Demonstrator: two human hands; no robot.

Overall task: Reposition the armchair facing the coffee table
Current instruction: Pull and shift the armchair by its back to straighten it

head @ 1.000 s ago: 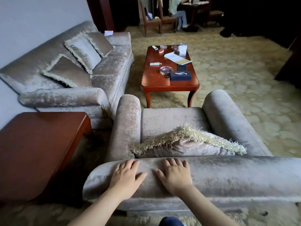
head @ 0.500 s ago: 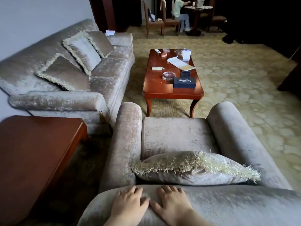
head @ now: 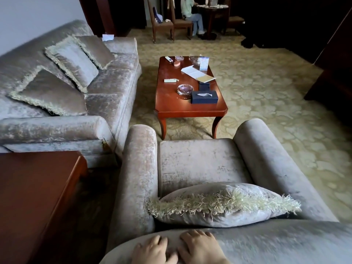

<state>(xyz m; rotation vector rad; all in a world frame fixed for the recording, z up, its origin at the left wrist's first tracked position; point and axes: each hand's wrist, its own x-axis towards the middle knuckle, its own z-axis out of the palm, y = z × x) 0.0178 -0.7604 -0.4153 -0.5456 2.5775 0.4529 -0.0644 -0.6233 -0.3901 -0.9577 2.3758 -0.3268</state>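
Observation:
The grey velvet armchair [head: 198, 164] stands right below me, its seat facing the reddish wooden coffee table [head: 172, 105] just ahead. A fringed cushion [head: 219, 208] leans against its backrest. My left hand [head: 152, 250] and my right hand [head: 200, 248] lie flat, side by side, on top of the backrest at the bottom edge of view, fingers spread and pressing on the fabric. The wrists are cut off by the frame.
A matching sofa [head: 106, 86] with cushions stands left, close to the armchair's left arm. A wooden side table [head: 34, 197] sits at lower left. On the coffee table lie a tissue box [head: 204, 97], an ashtray [head: 185, 90], papers. A person [head: 190, 14] sits at a far table. Patterned carpet [head: 266, 96] spreads right.
The view has moved forward and lower over the armchair. My hands stay flat on the backrest and now sit at the frame's bottom edge. The armchair's front looks nearer the coffee table.

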